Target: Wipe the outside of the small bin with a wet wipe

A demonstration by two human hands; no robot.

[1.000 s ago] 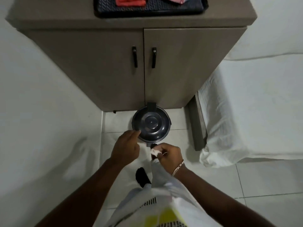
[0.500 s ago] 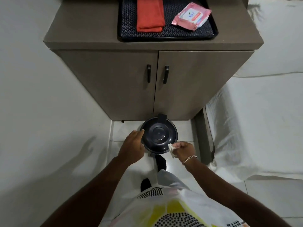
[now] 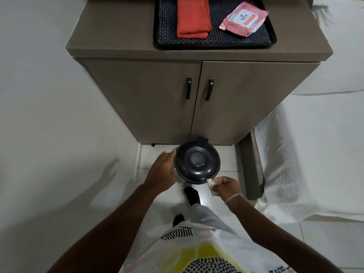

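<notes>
Bin (image 3: pixel 197 162) low in mid-frame on the floor against the cabinet (image 3: pixel 197 99), left hand (image 3: pixel 161 172) spread open touching its left rim, right hand (image 3: pixel 226 186) nearer, fingers pinching the wet wipe (image 3: pixel 211 184) just lower right of the lid.

A bedroom in a home or guest room. A bed (image 3: pixel 307 154) under a white sheet stands right of a grey two-door cabinet (image 3: pixel 197 99) against a plain white wall (image 3: pixel 39 95). On top, a dark tray (image 3: pixel 216 39) holds a folded red cloth (image 3: pixel 193 16) and a wipes pack (image 3: pixel 244 18). White floor tiles (image 3: pixel 325 233); a small black bin (image 3: pixel 197 162) stands at the cabinet's foot.
</notes>
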